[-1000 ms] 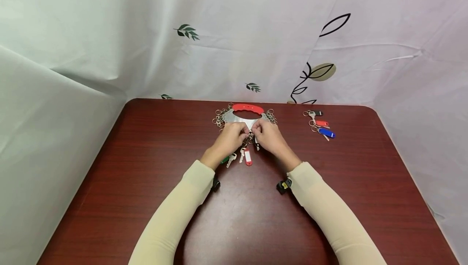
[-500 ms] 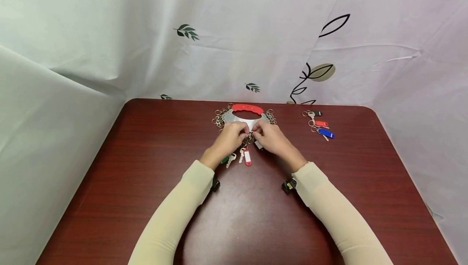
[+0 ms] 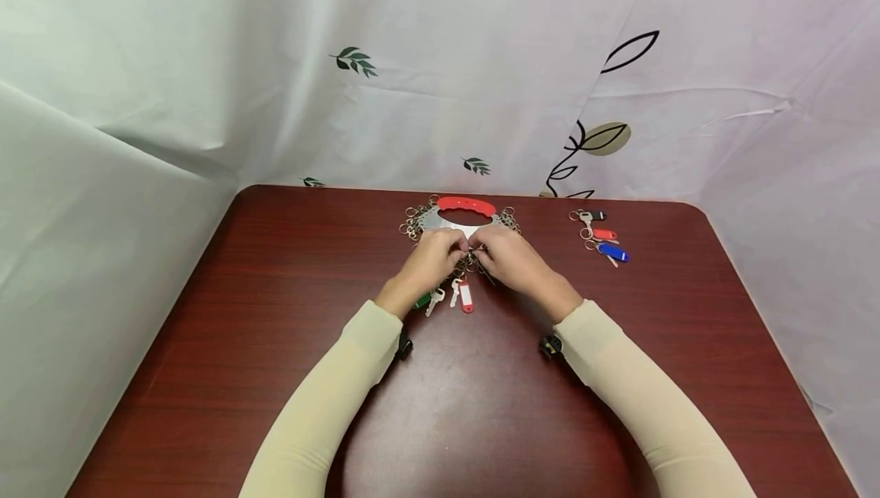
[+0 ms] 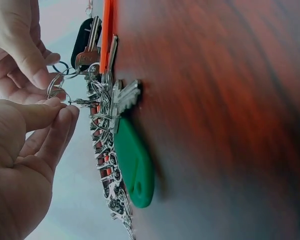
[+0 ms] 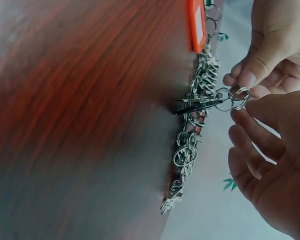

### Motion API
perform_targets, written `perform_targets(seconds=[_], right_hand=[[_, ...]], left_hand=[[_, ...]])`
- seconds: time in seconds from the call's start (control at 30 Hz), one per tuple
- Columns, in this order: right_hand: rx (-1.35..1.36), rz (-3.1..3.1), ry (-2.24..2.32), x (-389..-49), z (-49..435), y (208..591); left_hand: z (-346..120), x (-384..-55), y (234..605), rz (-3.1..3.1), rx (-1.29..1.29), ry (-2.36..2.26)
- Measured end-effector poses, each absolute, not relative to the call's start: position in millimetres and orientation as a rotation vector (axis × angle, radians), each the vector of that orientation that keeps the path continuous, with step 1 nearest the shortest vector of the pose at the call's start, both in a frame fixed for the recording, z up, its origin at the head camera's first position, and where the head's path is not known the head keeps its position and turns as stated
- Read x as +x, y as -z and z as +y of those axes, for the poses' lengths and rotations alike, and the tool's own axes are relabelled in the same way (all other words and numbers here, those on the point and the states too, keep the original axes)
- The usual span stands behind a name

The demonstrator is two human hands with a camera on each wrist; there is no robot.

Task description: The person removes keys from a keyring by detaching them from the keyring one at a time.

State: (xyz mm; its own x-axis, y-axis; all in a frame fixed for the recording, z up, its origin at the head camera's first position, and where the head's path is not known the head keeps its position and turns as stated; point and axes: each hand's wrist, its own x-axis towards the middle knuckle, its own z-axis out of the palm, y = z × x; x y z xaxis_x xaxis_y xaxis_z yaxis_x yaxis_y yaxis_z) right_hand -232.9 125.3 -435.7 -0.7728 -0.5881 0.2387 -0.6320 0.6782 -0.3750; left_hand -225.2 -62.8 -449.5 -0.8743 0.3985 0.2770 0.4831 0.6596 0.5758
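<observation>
My left hand [image 3: 435,257] pinches a metal ring with thumb and forefinger, at the near edge of a silver key-holder plate [image 3: 429,218] with a red handle [image 3: 466,205]. Right beside it, my right hand [image 3: 512,260] pinches a key ring [image 5: 242,97] linked with that ring. A key with a black tag [image 4: 82,42] hangs from the rings. Below the hands, a green tag [image 4: 135,165] and a red tag [image 3: 466,297], each with a key, lie on the table. Small clips and rings [image 5: 185,155] crowd the plate's edges. In the head view the fingers mostly hide the rings.
At the right on the dark red table [image 3: 447,406] lie three keys with a black tag [image 3: 598,215], a red tag [image 3: 605,234] and a blue tag [image 3: 613,253]. White cloth [image 3: 412,116] with leaf prints hangs behind the table's far edge.
My right wrist and forearm have shifted a little outward to the right. The black tag under that hand has turned and is mostly covered in the head view. My left hand stays put.
</observation>
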Motion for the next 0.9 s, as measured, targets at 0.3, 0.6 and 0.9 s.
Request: perform_targets(seconds=[0.3, 0.6, 0.9], right_hand=[[1.063, -2.706, -0.572, -233.1, 125.1, 438.9], [1.037, -2.7, -0.51, -232.8, 124.8, 441.2], [1.011, -2.693, -0.51, -232.9, 124.7, 443.2]], left_hand=[[-64.6, -225.1, 448.1, -2.752, -0.711, 1.03], [-63.5, -224.6, 448.0, -2.747, -0.685, 1.047], [-61.4, -226.1, 449.1, -2.759, -0.679, 1.032]])
